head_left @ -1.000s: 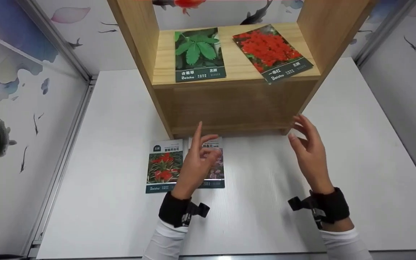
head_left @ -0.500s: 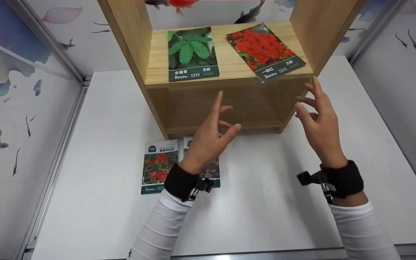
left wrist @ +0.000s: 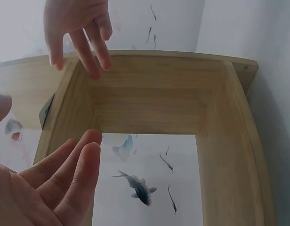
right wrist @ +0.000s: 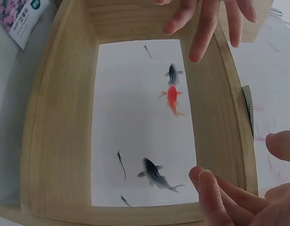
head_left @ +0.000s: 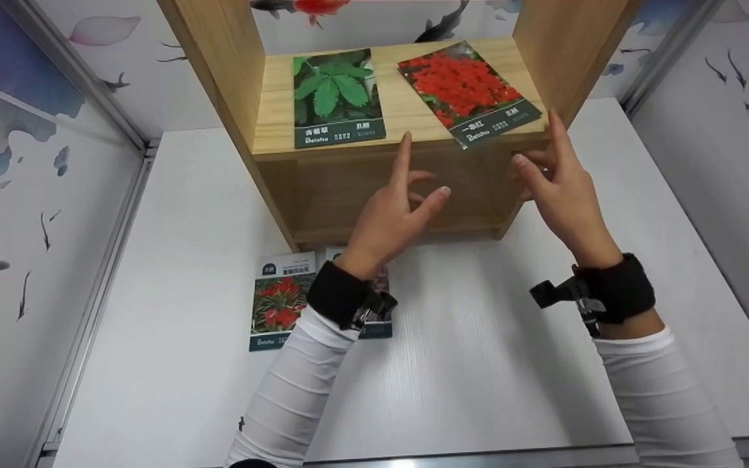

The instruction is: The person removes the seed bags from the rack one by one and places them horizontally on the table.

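Observation:
A seed packet with a green leaf picture [head_left: 339, 97] lies on the left of a wooden shelf board [head_left: 393, 123]. To its right, a packet with red flowers [head_left: 469, 88] lies slanted, its lower corner poking past the front edge. My left hand [head_left: 387, 221] holds nothing; its extended index finger reaches up to the board's front edge between the packets. At the board's right end, my right hand [head_left: 566, 195] points its index finger up by the side panel, right of the red-flower packet. Nothing shows between its fingers.
Two more packets lie on the white table at the shelf's foot: a red-flower one [head_left: 277, 302] and a pink-flower one [head_left: 381, 325], partly behind my left wrist. The wooden shelf's side panels [head_left: 218, 84] rise beside the board. Printed wall panels [head_left: 17, 227] enclose the table.
Both hands have moved up and forward from the lower front to the board's edge, the left also shifting right. The packets lie as before; the whole head view has shifted slightly.

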### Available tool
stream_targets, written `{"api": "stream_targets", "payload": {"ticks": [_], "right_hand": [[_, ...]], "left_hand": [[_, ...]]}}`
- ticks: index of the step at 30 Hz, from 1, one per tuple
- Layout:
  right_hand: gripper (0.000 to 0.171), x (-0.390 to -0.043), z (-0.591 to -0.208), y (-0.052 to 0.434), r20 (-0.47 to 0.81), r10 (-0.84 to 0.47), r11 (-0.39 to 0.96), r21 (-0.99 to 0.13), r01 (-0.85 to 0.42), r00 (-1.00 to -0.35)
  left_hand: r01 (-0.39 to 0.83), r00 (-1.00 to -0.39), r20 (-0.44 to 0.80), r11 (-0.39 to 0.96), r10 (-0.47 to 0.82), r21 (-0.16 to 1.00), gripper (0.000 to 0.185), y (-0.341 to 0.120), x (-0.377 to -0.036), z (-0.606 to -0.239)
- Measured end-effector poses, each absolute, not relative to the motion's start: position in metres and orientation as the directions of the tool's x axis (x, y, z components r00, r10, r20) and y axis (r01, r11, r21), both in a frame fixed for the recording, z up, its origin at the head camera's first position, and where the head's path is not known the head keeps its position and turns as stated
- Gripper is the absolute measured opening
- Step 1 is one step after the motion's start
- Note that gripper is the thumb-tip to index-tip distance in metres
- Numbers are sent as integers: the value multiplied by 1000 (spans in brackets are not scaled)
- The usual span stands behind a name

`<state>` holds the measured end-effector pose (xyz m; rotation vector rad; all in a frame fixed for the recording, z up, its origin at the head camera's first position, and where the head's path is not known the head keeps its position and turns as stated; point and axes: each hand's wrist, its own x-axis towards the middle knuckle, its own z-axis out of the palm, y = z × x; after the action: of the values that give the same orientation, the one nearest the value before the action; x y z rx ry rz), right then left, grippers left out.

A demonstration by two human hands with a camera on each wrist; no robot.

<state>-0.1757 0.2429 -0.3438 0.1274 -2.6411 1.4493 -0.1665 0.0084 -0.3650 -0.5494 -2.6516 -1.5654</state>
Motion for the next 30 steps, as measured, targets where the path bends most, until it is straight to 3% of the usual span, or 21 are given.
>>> {"api": "stream_targets", "payload": {"ticks": [4, 12, 22, 30], "right_hand": [[73, -180, -339, 242, 102, -21, 517, -850, -98, -995], [79, -192, -324, 240, -35, -25, 644, -765, 11, -999], [82, -203, -317, 244, -39, -6, 782, -622, 19, -999], [76, -210, -315, 244, 22, -4, 763, -646, -17, -1000]], "left_hand": [[283, -941, 160, 434, 297, 855, 88, 14, -176, -358], [220, -954, 99, 440, 282, 871, 90, 20, -189, -347], [119, -961, -10, 444, 278, 888, 90, 27, -202, -333], [62, -961, -46, 373, 273, 926, 89, 32, -215, -328]]}}
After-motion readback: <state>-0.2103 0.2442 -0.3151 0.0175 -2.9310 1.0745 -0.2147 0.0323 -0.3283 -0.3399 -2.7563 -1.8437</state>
